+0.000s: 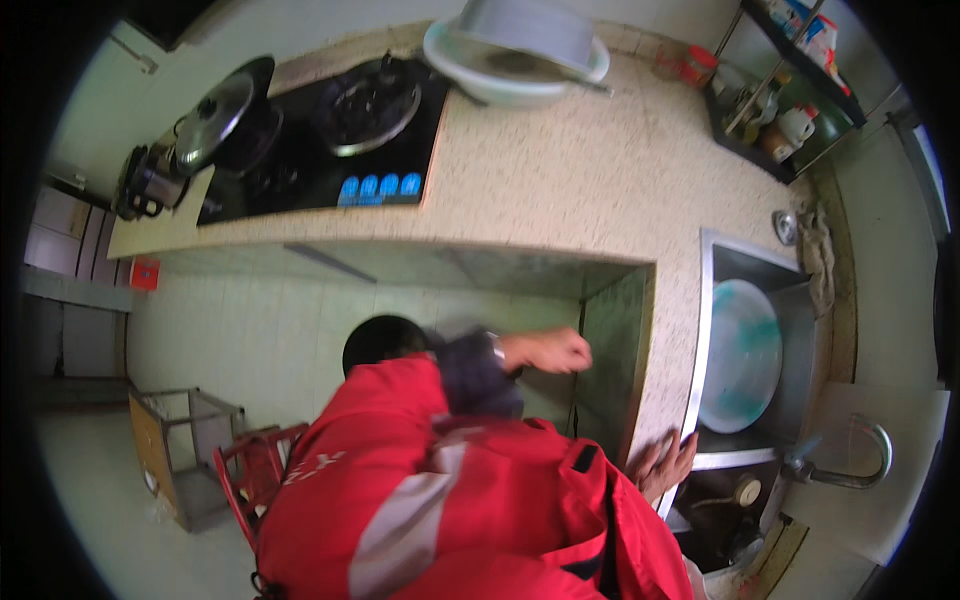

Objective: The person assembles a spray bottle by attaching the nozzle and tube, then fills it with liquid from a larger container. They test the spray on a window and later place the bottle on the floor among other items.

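My left hand (553, 351) reaches across in front of my red vest, above the open space beneath the counter. Its fingers are curled in, and what they hold, if anything, is hidden. The hand is slightly blurred. My right hand (664, 466) rests with spread fingers on the counter edge, touching the rim of the metal sink (705, 330). In the sink's far basin sits a pale plastic basin (740, 355) with green smears. A dark round object (386, 341) shows under the counter beside my left sleeve, partly covered by my arm.
A black cooktop (330, 180) bears a lidded pan (218, 118). Stacked basins (515, 75) stand at the back. A corner rack (775, 120) holds bottles. The faucet (865, 455) curves over the sink's right side. A red chair (262, 465) and small table frame (180, 455) stand left.
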The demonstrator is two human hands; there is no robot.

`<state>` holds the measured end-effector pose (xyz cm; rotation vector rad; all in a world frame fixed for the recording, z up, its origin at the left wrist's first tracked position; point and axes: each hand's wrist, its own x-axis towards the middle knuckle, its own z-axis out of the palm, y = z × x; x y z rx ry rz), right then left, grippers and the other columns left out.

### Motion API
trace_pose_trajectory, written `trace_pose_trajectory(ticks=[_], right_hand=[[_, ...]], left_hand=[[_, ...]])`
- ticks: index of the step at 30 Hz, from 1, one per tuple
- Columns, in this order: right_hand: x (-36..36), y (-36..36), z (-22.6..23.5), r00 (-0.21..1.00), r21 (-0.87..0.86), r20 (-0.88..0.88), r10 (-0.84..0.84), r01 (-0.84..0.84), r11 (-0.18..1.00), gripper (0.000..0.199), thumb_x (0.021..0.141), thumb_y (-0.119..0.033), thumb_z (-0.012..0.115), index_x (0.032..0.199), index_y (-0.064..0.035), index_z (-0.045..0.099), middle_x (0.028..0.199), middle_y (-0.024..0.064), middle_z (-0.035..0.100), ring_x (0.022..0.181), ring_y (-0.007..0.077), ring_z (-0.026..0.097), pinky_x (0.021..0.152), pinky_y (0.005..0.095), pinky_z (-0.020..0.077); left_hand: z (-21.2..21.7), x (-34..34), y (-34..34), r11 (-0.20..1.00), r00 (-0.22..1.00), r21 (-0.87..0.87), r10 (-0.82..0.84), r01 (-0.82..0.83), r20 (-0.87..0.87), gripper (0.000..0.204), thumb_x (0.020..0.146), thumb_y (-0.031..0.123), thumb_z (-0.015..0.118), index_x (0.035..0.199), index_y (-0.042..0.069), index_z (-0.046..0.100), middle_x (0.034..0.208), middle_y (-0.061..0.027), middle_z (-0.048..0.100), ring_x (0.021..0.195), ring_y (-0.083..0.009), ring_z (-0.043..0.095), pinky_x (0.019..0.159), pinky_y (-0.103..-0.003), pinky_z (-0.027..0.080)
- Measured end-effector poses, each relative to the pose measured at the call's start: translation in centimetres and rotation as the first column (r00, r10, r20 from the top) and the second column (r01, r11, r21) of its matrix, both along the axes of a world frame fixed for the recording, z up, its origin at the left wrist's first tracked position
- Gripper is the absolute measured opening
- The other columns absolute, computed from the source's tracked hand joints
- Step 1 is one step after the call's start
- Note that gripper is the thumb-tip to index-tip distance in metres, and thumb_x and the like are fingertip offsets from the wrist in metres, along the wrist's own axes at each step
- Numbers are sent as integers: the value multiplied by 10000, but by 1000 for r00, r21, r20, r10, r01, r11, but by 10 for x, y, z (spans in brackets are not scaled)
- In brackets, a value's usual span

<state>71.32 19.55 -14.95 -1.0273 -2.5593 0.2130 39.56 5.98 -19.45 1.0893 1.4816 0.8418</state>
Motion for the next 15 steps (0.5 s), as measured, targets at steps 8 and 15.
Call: trace_pose_trajectory(ticks=[8,15], right_hand=[[-3,-3,3,1000,-15,-14,12,-13,1000,429,959,-276,489,1311,-37,544,1457,250,362,1325,399,358,1092,491,247],[3,4,-6,999,60,20,37,-39,997,422,968,-304,471,1301,-58,553,1426,263,400,1297,415,409,1072,488,297]], left_hand=[[-20,-15,-338,278,329,-366,941,-888,-84,238,887,105,618,1110,22,631,894,-65,657,745,-141,635,642,-248,503],[-8,58,-485,-139,136,-569,900,-810,-413,196,901,175,577,1042,57,645,812,-26,648,649,-124,613,533,-258,449]])
